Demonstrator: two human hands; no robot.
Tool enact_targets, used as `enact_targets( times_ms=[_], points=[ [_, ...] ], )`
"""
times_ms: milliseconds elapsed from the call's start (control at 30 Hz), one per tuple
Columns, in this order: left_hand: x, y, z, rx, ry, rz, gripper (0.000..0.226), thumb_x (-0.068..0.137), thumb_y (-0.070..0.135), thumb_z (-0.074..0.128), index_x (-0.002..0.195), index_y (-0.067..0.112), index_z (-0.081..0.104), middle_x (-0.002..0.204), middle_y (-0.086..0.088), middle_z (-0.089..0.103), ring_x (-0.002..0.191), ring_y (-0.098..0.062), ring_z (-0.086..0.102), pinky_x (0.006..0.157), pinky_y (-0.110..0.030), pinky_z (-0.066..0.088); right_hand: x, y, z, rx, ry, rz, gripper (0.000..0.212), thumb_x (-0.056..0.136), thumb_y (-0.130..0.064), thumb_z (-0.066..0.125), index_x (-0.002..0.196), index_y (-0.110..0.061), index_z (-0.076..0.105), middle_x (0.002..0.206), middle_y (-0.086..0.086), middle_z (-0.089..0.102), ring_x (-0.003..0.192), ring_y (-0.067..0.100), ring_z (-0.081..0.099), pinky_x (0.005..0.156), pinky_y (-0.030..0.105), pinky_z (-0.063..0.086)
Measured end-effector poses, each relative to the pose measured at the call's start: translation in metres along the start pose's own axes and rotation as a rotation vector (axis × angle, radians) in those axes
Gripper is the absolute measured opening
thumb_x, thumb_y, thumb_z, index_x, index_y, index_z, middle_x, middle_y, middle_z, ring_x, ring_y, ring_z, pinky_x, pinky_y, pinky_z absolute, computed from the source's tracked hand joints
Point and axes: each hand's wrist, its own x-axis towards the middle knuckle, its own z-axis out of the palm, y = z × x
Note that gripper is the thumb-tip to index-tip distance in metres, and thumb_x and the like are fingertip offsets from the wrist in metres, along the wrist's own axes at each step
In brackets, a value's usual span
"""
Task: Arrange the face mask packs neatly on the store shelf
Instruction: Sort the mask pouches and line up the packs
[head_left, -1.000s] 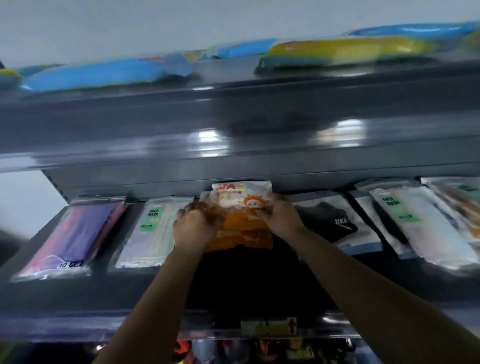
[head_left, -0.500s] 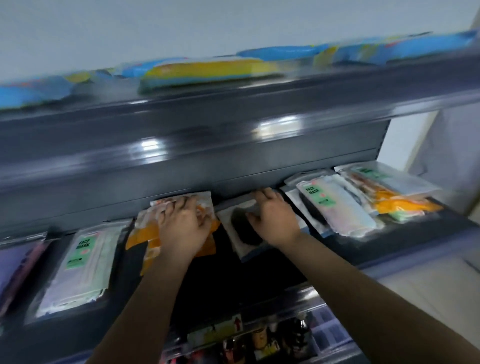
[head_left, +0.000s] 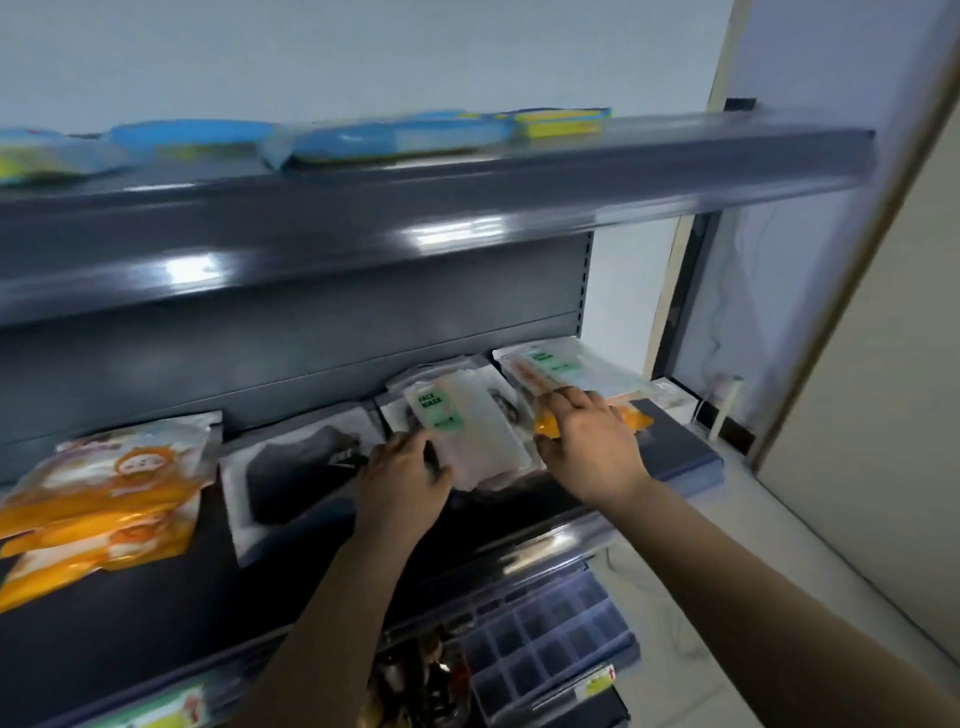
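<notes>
On the dark middle shelf (head_left: 156, 613) lie several face mask packs. My left hand (head_left: 405, 480) grips the lower left corner of a clear pack with a green label (head_left: 467, 426), the top one of a small stack. My right hand (head_left: 589, 441) rests with straight fingers on an orange pack (head_left: 631, 417), just under a tilted clear pack with a green label (head_left: 566, 366) at the shelf's right end. A black mask pack (head_left: 301, 470) and a stack of orange cartoon packs (head_left: 114, 499) lie further left, untouched.
The upper shelf (head_left: 415, 208) overhangs close above and carries blue and yellow packs (head_left: 395, 137). Below the middle shelf sits a blue compartment box (head_left: 550, 639) beside some bottles. A wall and door frame (head_left: 831, 322) stand to the right.
Both hands moved right along the shelf. The left hand left the orange cartoon packs and took hold of the green-label pack; the right hand left the black mask pack and reached the orange pack.
</notes>
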Motion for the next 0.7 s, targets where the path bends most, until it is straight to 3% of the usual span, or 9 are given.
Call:
enact_targets(
  times_ms=[333,467,700],
  points=[
    [0.001,0.034,0.03,-0.082,0.015,-0.168,0.046,0.085,0.03,0.056,0.128,0.014,0.05,0.124,-0.009,0.058,0.113,-0.032,0.051,0.094,-0.04,0.045,0.025,0.082,-0.001,0.091,-0.008,0.019,0.045,0.094,-0.033,0.047,0.134,-0.015,0.044,0.136,0.007,0.047,0.126,0.029,0.041,0.102,0.039,0.035],
    [0.007,0.037,0.038,-0.108,0.03,-0.249,0.045,0.087,0.029,0.056,0.128,0.012,0.049,0.128,-0.012,0.051,0.118,-0.033,0.044,0.095,-0.039,0.041,0.045,0.1,0.006,0.156,-0.031,0.089,0.044,0.094,-0.034,0.047,0.133,-0.014,0.046,0.135,0.01,0.049,0.124,0.031,0.043,0.101,0.039,0.036],
    [0.029,0.029,0.043,-0.176,0.069,-0.373,0.06,0.079,0.034,0.067,0.129,0.009,0.046,0.124,-0.015,0.057,0.115,-0.037,0.045,0.092,-0.043,0.042,0.078,0.12,0.015,0.206,-0.127,0.184,0.051,0.091,-0.046,0.048,0.128,-0.012,0.049,0.127,0.011,0.053,0.117,0.032,0.046,0.097,0.041,0.041]
  ],
)
